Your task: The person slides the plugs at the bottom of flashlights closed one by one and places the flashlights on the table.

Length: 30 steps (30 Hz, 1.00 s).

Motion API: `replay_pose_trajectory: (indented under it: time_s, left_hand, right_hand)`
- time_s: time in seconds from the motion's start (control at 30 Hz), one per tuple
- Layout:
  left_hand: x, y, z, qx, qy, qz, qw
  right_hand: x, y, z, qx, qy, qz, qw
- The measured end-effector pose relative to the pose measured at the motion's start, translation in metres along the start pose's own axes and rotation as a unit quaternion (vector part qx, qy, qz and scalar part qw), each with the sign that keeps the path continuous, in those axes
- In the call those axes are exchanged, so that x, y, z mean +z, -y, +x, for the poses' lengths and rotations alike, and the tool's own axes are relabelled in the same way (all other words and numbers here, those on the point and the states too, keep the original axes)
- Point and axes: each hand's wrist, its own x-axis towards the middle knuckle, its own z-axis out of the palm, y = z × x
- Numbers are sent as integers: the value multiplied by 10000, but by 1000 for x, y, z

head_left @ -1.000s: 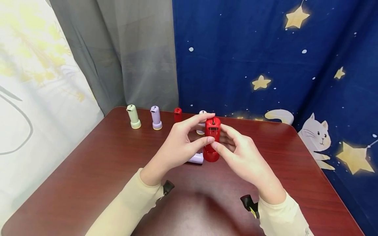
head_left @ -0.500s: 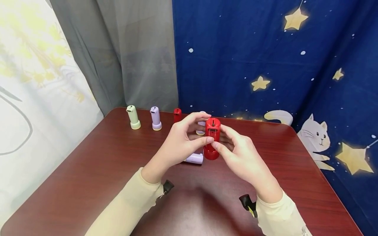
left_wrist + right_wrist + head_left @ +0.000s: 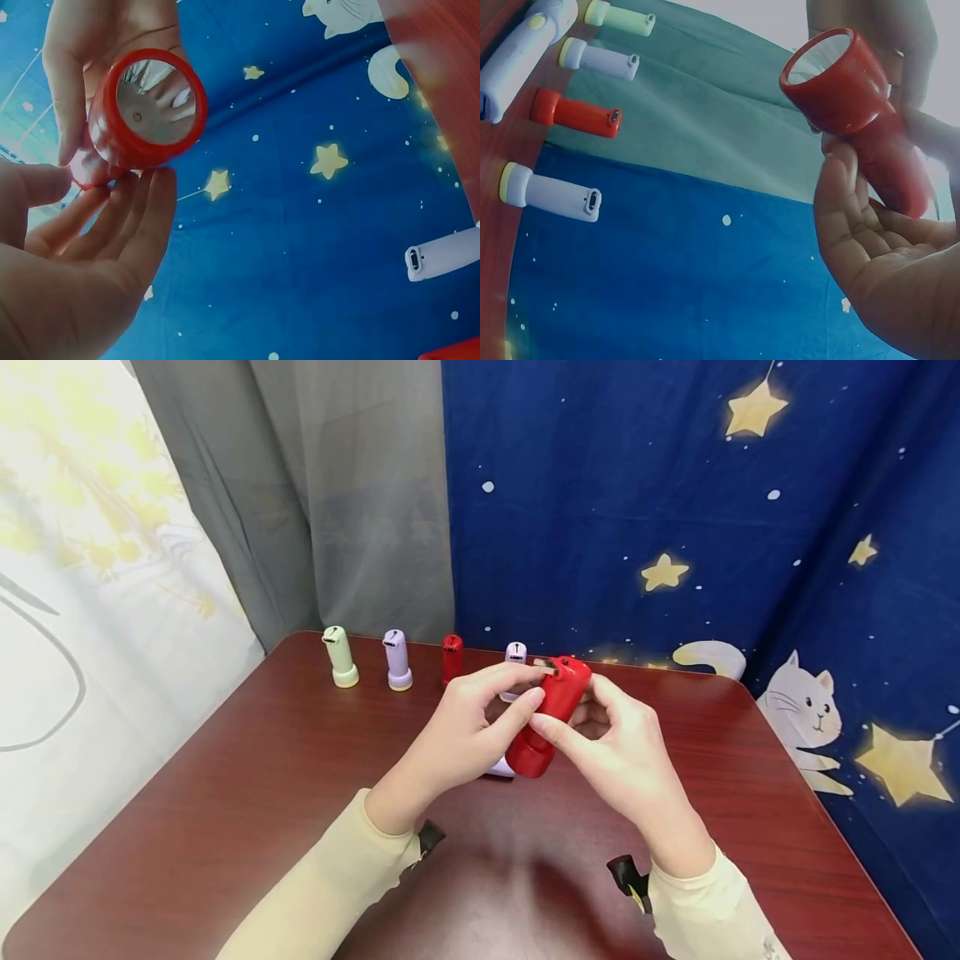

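Observation:
A red flashlight (image 3: 558,697) is held over the table, tilted, its wide lens end lower and its narrow end up. At that top end, small metal plug prongs (image 3: 545,667) stick out to the left. My left hand (image 3: 461,714) has its index fingertip at the prongs and its thumb against the body. From the other side my right hand (image 3: 630,756) grips the body, thumb in front and fingers behind. In the left wrist view the silvery lens (image 3: 157,101) faces the camera. The right wrist view has the red head (image 3: 836,86) at upper right.
Along the table's back edge stand a green flashlight (image 3: 341,658), a lavender one (image 3: 397,662), another red one (image 3: 452,658) and a pale lavender one (image 3: 516,653) partly behind my left hand. A lavender flashlight (image 3: 501,767) lies on the table (image 3: 247,810) behind the held one, mostly hidden.
The red flashlight has tilted, its top swinging to the right. Prongs now stand out from its top, where earlier they lay flat. Both hands have stayed around it.

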Motion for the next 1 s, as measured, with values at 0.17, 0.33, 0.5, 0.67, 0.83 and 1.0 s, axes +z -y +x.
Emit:
replay_pose_trajectory:
  time_s: [0.17,0.33,0.5,0.67,0.83,1.0]
  left_hand:
    - [6,-4,-2,-27,169,73,9998]
    - [12,-10,-4,165,111,343,9992]
    - [5,-9,-1,338,84,295,9990]
    - [-5,-5,0,168,58,-15,9998]
    - [-11,-3,0,-361,121,-454,9982]
    - [-14,-3,0,-443,262,-635,9967]
  right_hand:
    - [7,-6,-2,-797,-540,-839,9918]
    - [17,-10,-4,-1713,-1194,-1849,9603]
    - [18,-7,-6,-1668,-1121,-1891,9612]
    - [15,0,-8,-1263,-700,-1328,9806]
    - [13,5,-10,-895,-320,-875,9916]
    - [10,6,-8,-791,-129,-675,9945]
